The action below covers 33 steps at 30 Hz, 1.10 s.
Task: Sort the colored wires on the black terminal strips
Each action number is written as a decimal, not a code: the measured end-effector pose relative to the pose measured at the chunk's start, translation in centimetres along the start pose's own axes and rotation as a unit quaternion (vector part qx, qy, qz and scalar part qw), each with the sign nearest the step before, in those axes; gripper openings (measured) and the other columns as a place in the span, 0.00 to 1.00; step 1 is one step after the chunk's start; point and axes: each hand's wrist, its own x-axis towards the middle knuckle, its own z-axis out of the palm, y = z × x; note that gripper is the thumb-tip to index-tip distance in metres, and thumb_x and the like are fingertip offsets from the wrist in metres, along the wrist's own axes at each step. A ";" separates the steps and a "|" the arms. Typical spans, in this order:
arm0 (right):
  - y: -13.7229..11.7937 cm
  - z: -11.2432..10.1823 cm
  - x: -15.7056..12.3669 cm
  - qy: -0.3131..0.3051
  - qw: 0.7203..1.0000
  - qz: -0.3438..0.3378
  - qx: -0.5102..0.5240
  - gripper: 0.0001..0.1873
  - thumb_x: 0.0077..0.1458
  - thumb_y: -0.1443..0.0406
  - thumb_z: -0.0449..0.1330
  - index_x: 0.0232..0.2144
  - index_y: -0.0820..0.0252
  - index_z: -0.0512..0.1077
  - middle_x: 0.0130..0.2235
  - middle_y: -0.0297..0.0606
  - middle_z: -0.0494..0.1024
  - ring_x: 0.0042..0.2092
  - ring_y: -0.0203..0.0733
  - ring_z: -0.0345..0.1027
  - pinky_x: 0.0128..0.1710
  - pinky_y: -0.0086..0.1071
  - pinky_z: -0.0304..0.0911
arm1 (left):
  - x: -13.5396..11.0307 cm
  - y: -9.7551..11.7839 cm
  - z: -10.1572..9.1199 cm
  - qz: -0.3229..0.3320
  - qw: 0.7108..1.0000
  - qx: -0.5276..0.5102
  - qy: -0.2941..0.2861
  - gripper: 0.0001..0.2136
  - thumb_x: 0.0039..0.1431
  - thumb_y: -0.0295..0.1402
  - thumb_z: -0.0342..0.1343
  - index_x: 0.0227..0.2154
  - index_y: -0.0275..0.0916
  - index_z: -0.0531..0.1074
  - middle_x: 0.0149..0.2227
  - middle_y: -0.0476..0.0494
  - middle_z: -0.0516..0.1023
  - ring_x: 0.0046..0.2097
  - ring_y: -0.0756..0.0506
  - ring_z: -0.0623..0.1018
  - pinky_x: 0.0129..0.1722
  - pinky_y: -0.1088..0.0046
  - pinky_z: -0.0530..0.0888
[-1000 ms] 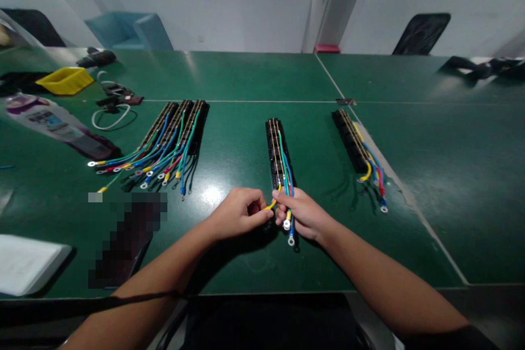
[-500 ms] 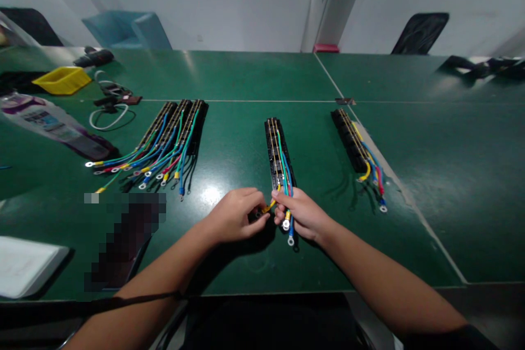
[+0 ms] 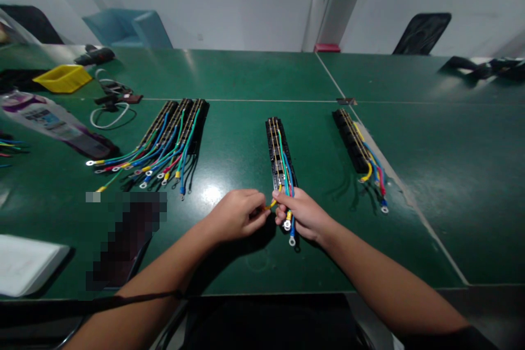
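Note:
A black terminal strip point(image 3: 275, 145) with brass-coloured rails lies in front of me, its near end towards my hands. Green, blue and yellow wires with ring terminals point(image 3: 291, 240) run off that end. My right hand point(image 3: 301, 210) is closed around this wire bundle, thumb on top. To its left, my left hand point(image 3: 241, 213) pinches a yellow wire point(image 3: 272, 204) that bends out from the strip; the wire's tip is hidden in the fingers. Further right rests another wired strip point(image 3: 350, 139), and three more strips point(image 3: 180, 123) sit side by side on the left.
The green table point(image 3: 238, 147) carries a purple-labelled bottle point(image 3: 57, 123), a yellow tray point(image 3: 64, 79), a white cable point(image 3: 110, 117) and a power drill point(image 3: 95, 56) on the left. Nearer are a white box point(image 3: 30, 262) and a pixelated dark object point(image 3: 127, 240). Chairs stand beyond the far edge.
The left fingers have closed a little further over the yellow wire, hiding more of its end. My right hand keeps its hold on the bundle. The view has shifted very slightly.

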 end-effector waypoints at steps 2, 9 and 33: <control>0.0 0.0 0.0 -0.001 1.000 0.000 0.002 0.11 0.53 0.63 0.61 0.26 0.59 0.61 0.16 0.23 0.63 0.17 0.30 0.60 0.20 0.27 0.65 | 0.0 0.0 -0.1 -0.006 1.000 -0.002 0.002 0.06 0.60 0.32 0.49 0.29 0.37 0.67 0.28 0.48 0.68 0.30 0.50 0.68 0.29 0.75 0.62; 0.1 -0.1 0.1 -0.004 1.000 -0.002 0.005 0.13 0.50 0.62 0.64 0.26 0.59 0.62 0.16 0.23 0.63 0.17 0.30 0.60 0.20 0.27 0.65 | 0.0 0.3 -0.4 -0.016 0.999 -0.043 0.017 0.06 0.60 0.32 0.50 0.30 0.37 0.68 0.28 0.47 0.70 0.30 0.50 0.68 0.29 0.76 0.62; 0.0 0.0 -0.1 -0.013 1.000 -0.001 0.014 0.13 0.51 0.62 0.64 0.26 0.60 0.63 0.16 0.24 0.62 0.18 0.30 0.60 0.20 0.27 0.66 | 0.2 0.4 -0.5 -0.049 0.994 -0.095 0.007 0.07 0.59 0.33 0.52 0.28 0.36 0.69 0.26 0.50 0.71 0.28 0.52 0.69 0.28 0.77 0.62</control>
